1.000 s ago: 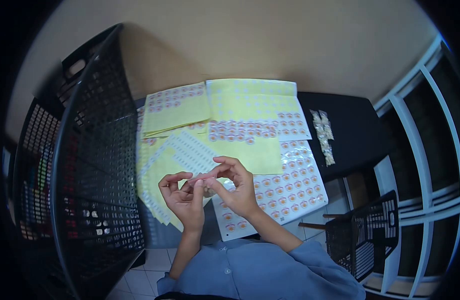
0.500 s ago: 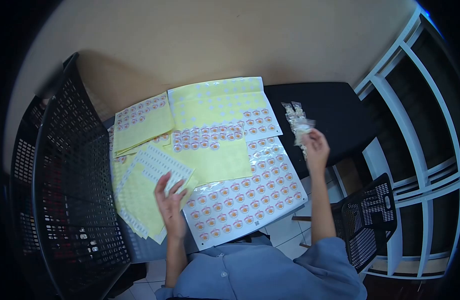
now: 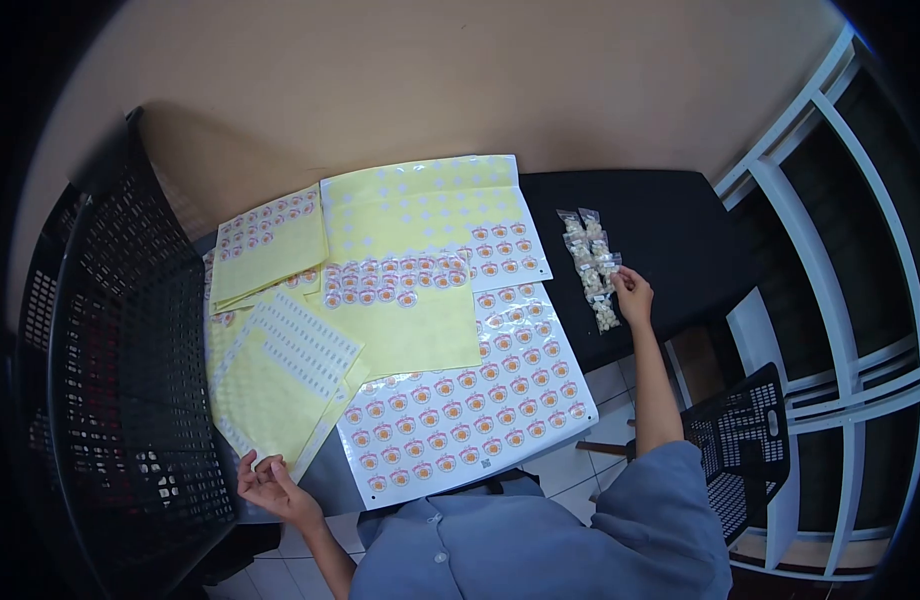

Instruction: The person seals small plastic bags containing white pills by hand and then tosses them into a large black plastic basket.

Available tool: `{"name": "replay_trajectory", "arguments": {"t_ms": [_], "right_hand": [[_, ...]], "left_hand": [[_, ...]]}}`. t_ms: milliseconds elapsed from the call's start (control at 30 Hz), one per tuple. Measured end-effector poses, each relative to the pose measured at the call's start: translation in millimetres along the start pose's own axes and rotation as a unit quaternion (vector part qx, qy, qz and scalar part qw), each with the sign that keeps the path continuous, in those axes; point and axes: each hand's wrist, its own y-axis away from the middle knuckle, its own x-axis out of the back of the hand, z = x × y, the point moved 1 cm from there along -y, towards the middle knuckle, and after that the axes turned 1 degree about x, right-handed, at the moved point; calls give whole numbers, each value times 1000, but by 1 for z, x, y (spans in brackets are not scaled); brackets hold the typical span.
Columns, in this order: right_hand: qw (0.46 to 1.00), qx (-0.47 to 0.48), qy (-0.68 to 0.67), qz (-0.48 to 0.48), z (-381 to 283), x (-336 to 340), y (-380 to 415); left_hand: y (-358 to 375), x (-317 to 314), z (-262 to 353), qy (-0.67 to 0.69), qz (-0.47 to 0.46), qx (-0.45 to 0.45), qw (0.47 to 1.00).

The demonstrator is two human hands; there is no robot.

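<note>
My right hand point(image 3: 635, 295) is closed, thumb and fingers pinching the edge of a small clear plastic bag point(image 3: 608, 263) with pale pieces inside. That bag lies over a double row of similar filled bags point(image 3: 582, 252) on the black tabletop. My left hand point(image 3: 275, 488) is empty, its fingers loosely curled and apart, palm turned up. It hovers by the lower edge of a pile of yellow backing sheets point(image 3: 270, 400). On top of the pile lies a sheet of small white printed labels point(image 3: 310, 350).
A large sheet of round orange-and-pink stickers point(image 3: 460, 433) covers the table's middle, with partly used yellow sticker sheets point(image 3: 400, 335) over it. A tall black perforated basket point(image 3: 130, 360) stands at the left. Another black basket point(image 3: 740, 450) and a white shelf frame point(image 3: 845, 390) are at the right.
My right hand has brought the small bag down onto the row of bags. My left hand has moved from over the label sheet down and left to the pile's lower edge.
</note>
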Motion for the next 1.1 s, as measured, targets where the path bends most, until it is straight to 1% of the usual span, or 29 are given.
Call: {"name": "replay_trajectory", "arguments": {"t_ms": [67, 133, 167, 233, 267, 333, 367, 400, 467, 567, 600, 667, 700, 733, 800, 833, 867, 900, 933, 1000, 1033, 1067, 1100], "right_hand": [[1000, 14, 7, 3, -7, 2, 3], [998, 19, 56, 18, -13, 1, 3], [998, 21, 54, 15, -12, -2, 1], [995, 39, 79, 40, -6, -2, 2], [996, 38, 79, 33, -4, -1, 3], [989, 38, 103, 97, -6, 2, 0], [985, 51, 105, 123, -16, 6, 0], [982, 69, 103, 146, -29, 8, -1], [967, 149, 110, 174, -65, 9, -5], [953, 245, 17, 176, -150, 0, -7], [946, 274, -15, 175, -180, -6, -6], [938, 308, -72, 142, -249, -18, 7], [920, 355, -106, 130, -287, -26, 19], [899, 398, -139, 119, -327, -34, 37], [865, 444, -227, 63, -402, -48, 78], [831, 492, -253, 52, -440, -53, 103], [795, 538, -277, 42, -475, -57, 130], [771, 566, -292, -7, -506, -59, 154], [745, 591, -305, -55, -535, -61, 178], [702, 641, -282, -130, -593, -68, 224], [670, 700, -196, -150, -621, -71, 247], [630, 751, -108, -165, -650, -74, 272], [523, 810, -47, -260, -684, -74, 310]], "left_hand": [[-1, -2, 3, -3, -3, -11, 1000], [-3, -4, 7, -30, -6, 16, 999], [-3, -5, 7, -33, -3, 15, 999], [-2, -3, 8, -17, -15, 18, 1000], [-1, -3, 9, -23, -13, 21, 999], [-1, -4, 10, -16, 2, 15, 1000], [1, -1, 6, 11, 2, 3, 1000], [1, 0, 3, 6, 17, 0, 1000], [3, 3, 5, -26, 7, -60, 998], [6, 9, 18, -110, -7, -132, 985], [8, 15, 20, -67, -19, -125, 990], [14, 30, 17, 32, -58, -101, 993], [20, 40, 12, 87, -85, -84, 989], [29, 53, 11, 77, -71, -87, 991], [41, 76, 7, 126, -98, 88, 983], [38, 87, 9, 120, -86, 82, 986], [35, 98, 11, 49, -76, 37, 995], [33, 111, 13, -23, -66, -5, 998], [36, 132, 2, -208, -89, -16, 974], [45, 164, -10, -123, -23, 82, 989], [40, 182, -11, -128, -18, 82, 988], [32, 200, -9, -178, -33, 16, 983], [26, 216, -7, -227, -46, -51, 971]]}}
